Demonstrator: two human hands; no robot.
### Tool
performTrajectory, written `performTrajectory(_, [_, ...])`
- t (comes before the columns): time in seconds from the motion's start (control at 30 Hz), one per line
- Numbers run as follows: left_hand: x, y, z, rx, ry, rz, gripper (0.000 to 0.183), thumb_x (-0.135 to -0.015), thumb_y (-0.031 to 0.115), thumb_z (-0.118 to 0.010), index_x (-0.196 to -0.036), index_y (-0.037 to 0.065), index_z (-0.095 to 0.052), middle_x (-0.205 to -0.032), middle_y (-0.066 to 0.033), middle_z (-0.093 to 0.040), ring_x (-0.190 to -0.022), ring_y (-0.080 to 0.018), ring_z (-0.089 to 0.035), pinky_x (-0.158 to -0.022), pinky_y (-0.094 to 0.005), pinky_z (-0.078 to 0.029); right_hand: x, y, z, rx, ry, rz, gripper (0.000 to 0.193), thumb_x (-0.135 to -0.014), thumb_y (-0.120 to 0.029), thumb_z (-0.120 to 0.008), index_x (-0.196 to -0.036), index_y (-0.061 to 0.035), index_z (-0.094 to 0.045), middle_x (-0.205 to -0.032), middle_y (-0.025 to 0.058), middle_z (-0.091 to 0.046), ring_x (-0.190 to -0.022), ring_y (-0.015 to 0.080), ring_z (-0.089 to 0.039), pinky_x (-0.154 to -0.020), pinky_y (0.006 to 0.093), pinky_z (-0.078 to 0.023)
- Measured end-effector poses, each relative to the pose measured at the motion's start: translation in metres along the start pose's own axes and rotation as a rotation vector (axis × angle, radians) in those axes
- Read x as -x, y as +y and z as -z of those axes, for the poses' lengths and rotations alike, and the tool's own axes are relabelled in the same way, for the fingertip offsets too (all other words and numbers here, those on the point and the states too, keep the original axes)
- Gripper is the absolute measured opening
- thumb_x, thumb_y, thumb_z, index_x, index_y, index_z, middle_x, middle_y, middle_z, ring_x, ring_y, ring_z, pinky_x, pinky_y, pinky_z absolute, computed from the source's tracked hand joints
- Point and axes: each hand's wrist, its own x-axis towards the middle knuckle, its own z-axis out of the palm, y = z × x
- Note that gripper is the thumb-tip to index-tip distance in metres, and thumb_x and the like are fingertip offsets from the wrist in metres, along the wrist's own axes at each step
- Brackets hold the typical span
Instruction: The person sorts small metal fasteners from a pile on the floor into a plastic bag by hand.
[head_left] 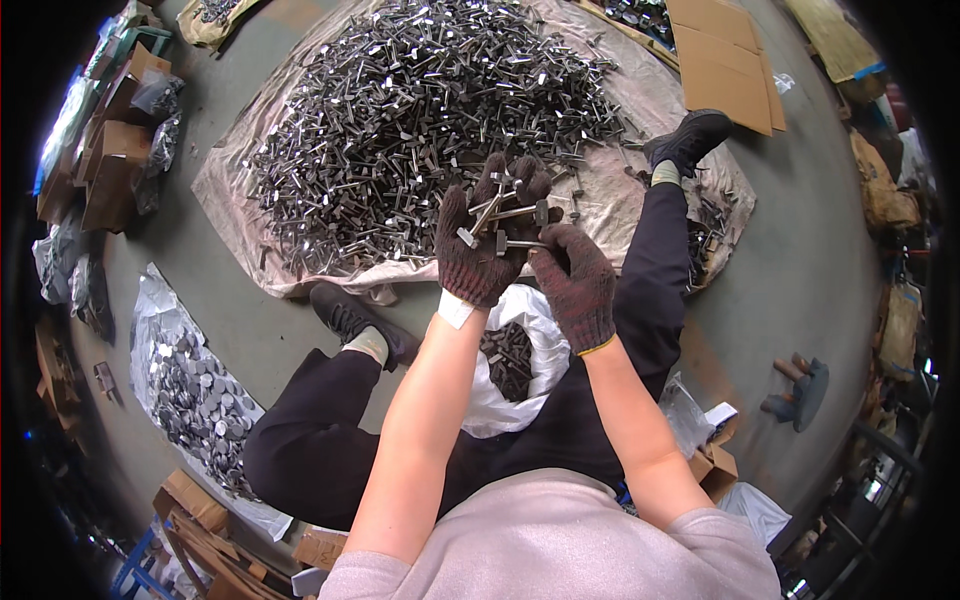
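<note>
My left hand [468, 270], in a dark knitted glove, is turned palm up below the big pile of metal bolts [400, 130]. Its fingers are partly curled around several loose T-bolts [487, 214], which point different ways. My right hand [580, 285], gloved alike, pinches the shank end of one T-bolt [522, 244] between thumb and fingertip. That bolt lies level, its block-shaped head at my left palm. Below both hands, between my legs, stands an open white sack [548, 335] with small dark metal pieces [508, 362] inside.
The pile rests on a pale cloth [228, 190] spread over the floor, with my feet at its near edge. At left lies a plastic sheet of flat metal discs [200, 400]. Cardboard [725, 60] is at the far right; a small stool-like object [800, 390] lies right.
</note>
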Motion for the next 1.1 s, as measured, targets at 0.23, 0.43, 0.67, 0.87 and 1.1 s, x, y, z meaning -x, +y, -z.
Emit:
performTrajectory(0.23, [0.030, -0.017, -0.013, -0.136, -0.050, -0.028, 0.064, -0.095, 0.048, -0.050, -0.146, 0.011, -0.039, -0.150, -0.0209, -0.039, -0.135, -0.0418, -0.041, -0.109, -0.0643, -0.032, 0.031, -0.047, 0.014, -0.071, -0.135, 0.151, 0.022, -0.076, -0.005, -0.075, -0.096, -0.0032, -0.065, -0.082, 0.0120, -0.065, -0.070, 0.0251, -0.065, -0.065, 0.0334, -0.052])
performTrajectory(0.43, [0.073, -0.027, -0.022, -0.041, -0.081, 0.028, 0.069, -0.094, 0.052, -0.053, -0.149, 0.014, -0.037, -0.152, -0.0192, -0.037, -0.137, -0.0385, -0.039, -0.111, -0.0581, -0.034, 0.030, -0.065, 0.040, 0.116, 0.114, 0.223, 0.026, -0.072, -0.011, -0.077, -0.096, -0.0072, -0.067, -0.098, 0.0140, -0.064, -0.090, 0.0325, -0.063, -0.077, 0.0396, -0.052])
performTrajectory(0.67, [0.110, -0.040, -0.036, 0.023, -0.021, -0.022, 0.069, -0.094, 0.051, -0.053, -0.149, 0.012, -0.037, -0.153, -0.0201, -0.035, -0.137, -0.0372, -0.040, -0.112, -0.0533, -0.036, 0.044, -0.091, 0.042, 0.282, -0.040, 0.475, 0.018, -0.071, -0.008, -0.075, -0.088, -0.0065, -0.070, -0.110, 0.0168, -0.063, -0.103, 0.0353, -0.061, -0.089, 0.0421, -0.049])
performTrajectory(0.87, [0.131, -0.035, -0.038, 0.112, -0.079, 0.019, 0.065, -0.095, 0.050, -0.051, -0.148, 0.015, -0.039, -0.152, -0.0189, -0.037, -0.141, -0.0369, -0.036, -0.114, -0.0602, -0.029, 0.073, -0.058, 0.047, 0.036, 0.041, 0.379, 0.018, -0.087, -0.005, -0.061, -0.103, -0.0008, -0.069, -0.113, 0.0130, -0.064, -0.107, 0.0256, -0.062, -0.096, 0.0355, -0.047])
performTrajectory(1.1, [0.158, -0.051, -0.047, 0.047, 0.026, 0.009, 0.064, -0.097, 0.051, -0.046, -0.149, 0.015, -0.038, -0.156, -0.0188, -0.031, -0.141, -0.0388, -0.032, -0.114, -0.0617, -0.024, 0.082, -0.006, 0.036, -0.775, -0.516, -0.357, 0.030, -0.101, -0.019, -0.053, -0.121, 0.0020, -0.062, -0.109, 0.0084, -0.067, -0.090, 0.0161, -0.066, -0.075, 0.0304, -0.054])
